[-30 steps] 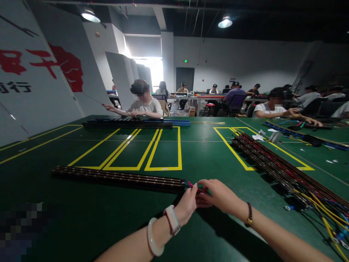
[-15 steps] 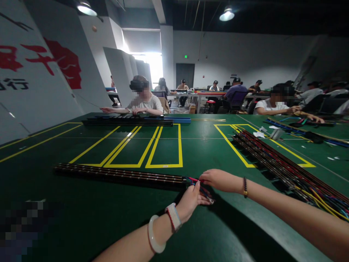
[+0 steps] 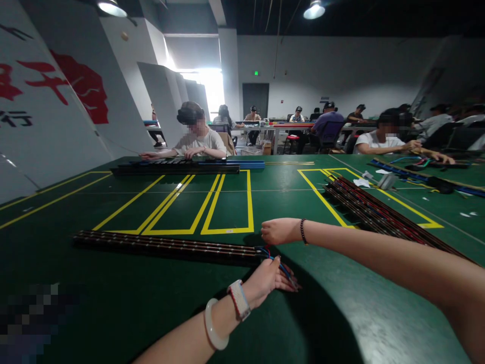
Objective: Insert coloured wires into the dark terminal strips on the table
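A long dark bundle of strips [image 3: 166, 246] lies across the green table. Red and blue wires [image 3: 282, 266] come out of its right end. My left hand [image 3: 267, 278], with a white watch band and a pale bangle at the wrist, holds these wires between thumb and fingers, its other fingers spread below. My right hand [image 3: 278, 231], wearing a beaded bracelet, is just above the bundle's end. Its fingers are pinched together by a red wire; what lies between the fingertips is too small to make out.
Another bundle of dark strips [image 3: 379, 212] lies at the right, beside yellow tape outlines [image 3: 250, 202] on the green table [image 3: 151, 313]. Black and blue profiles [image 3: 178, 169] lie at the far edge before a seated person [image 3: 200, 136]. Another person [image 3: 379, 139] works at the right.
My right hand has moved left and up, above the bundle's wired end, drawing the red wire away from the others. My left hand has stayed nearly in place with the wires.
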`<state>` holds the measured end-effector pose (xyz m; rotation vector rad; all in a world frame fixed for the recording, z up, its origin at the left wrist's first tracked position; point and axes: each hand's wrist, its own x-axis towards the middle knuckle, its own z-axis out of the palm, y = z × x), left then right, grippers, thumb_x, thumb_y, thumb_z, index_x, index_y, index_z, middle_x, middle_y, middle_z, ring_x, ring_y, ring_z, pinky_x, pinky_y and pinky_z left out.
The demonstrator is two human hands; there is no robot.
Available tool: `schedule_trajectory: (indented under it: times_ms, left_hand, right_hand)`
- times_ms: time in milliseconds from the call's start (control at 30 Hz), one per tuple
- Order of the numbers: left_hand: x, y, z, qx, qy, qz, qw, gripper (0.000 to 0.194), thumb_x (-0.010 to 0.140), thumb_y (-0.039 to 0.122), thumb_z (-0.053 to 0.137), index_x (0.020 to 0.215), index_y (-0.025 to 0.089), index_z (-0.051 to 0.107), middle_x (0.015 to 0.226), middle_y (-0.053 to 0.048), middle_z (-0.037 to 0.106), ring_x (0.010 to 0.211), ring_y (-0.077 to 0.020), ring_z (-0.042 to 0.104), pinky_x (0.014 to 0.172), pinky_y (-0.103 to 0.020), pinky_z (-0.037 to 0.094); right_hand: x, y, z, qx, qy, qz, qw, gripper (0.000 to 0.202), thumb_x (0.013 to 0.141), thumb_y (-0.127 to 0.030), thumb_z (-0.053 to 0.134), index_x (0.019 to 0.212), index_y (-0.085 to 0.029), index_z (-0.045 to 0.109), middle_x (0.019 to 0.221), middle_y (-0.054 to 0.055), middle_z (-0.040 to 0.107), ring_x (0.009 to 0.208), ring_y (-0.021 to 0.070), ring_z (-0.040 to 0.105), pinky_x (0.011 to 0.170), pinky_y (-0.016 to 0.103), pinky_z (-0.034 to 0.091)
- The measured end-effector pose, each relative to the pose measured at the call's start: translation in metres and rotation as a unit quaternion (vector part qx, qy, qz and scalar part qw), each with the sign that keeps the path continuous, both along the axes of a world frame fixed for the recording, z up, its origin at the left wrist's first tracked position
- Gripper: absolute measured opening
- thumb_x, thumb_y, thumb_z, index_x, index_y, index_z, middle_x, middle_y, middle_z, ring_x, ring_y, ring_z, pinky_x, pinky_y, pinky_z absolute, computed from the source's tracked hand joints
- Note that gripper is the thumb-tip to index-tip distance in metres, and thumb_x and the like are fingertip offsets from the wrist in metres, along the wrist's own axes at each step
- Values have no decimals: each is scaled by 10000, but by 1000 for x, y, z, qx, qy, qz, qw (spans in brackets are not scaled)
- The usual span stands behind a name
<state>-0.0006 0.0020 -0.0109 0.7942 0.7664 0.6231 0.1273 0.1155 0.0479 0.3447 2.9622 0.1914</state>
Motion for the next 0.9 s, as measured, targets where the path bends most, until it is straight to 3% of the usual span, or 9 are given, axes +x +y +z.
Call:
schedule_trajectory:
  times_ms: [100,267,367,467,533,633,800,900]
  left_hand:
    - [0,0,2,0,-9,-2,1000,425,918,460,382,799,87,549,701,-125,669,651,-193,674,728,-354,505]
    - [0,2,2,4,-18,2,1000,432,898,497,409,829,94,550,756,-136,682,672,-187,676,756,-356,511]
    - [1,2,1,13,-25,8,1000,465,896,515,400,839,86,569,805,-150,683,731,-192,680,797,-362,508]
    - [1,1,1,12,-38,18,999,436,891,501,429,865,91,574,887,-160,679,824,-209,678,861,-390,491]
    - [0,1,3,3,-37,23,999,403,882,486,463,893,97,565,912,-158,676,855,-215,674,880,-406,482]
    - [-3,0,10,5,9,3,1000,398,886,482,454,893,98,557,868,-152,684,814,-211,679,849,-397,489]
    - [-15,9,13,40,146,-94,984,464,933,458,305,808,102,575,700,-126,683,658,-188,670,716,-340,496]
    - [-25,18,7,91,205,-164,961,518,895,524,351,728,108,610,603,-100,663,548,-177,637,628,-311,486]
  right_hand:
    - [4,-1,-2,-10,8,-28,1000,246,832,-41,515,698,-202,643,826,29,645,847,152,532,833,286,356]
    - [37,-26,-5,-33,119,-169,978,130,827,-165,607,938,-218,648,894,33,649,905,178,560,876,326,366]
    - [56,-45,-18,-56,229,-243,941,207,837,-300,626,1029,-223,630,983,44,651,960,195,575,880,341,393]
    - [65,-61,-40,-40,360,-303,881,228,906,-308,521,1100,-224,607,1104,63,634,1042,195,563,913,354,409]
    - [67,-68,-54,-21,401,-316,859,247,924,-286,483,1135,-225,594,1148,69,622,1078,197,550,938,375,407]
    - [66,-75,-64,-9,398,-310,863,258,925,-262,469,1151,-230,590,1155,70,622,1079,202,550,943,404,410]
    - [62,-79,-63,6,396,-307,866,275,922,-224,468,1173,-233,580,1181,68,611,1088,194,541,948,403,403]
    - [60,-80,-62,9,381,-297,876,279,918,-204,473,1172,-233,583,1194,70,606,1092,198,535,954,406,391]
